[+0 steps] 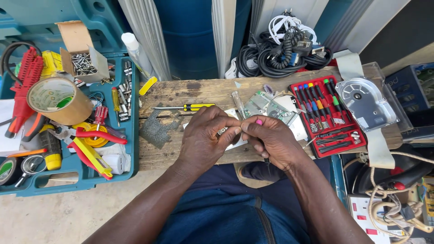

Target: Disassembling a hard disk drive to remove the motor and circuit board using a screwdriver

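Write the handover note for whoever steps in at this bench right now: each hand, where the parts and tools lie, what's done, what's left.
Left hand: pinches a small metal part over the wooden bench.
Right hand: grips a pink-capped precision screwdriver, tip hidden, held close to that part.
Nearby: red screwdriver set case open at right, grey drive casing beyond it, circuit board behind the hands, yellow-handled screwdriver at left.
Done: drive is apart.
Left: work on the small part appears unfinished.

Small metal part (pixel 222 131) meets pink-capped screwdriver (pixel 259 122).

L hand (pixel 203 138) pinches small metal part (pixel 222 131); R hand (pixel 271 140) grips pink-capped screwdriver (pixel 259 122).
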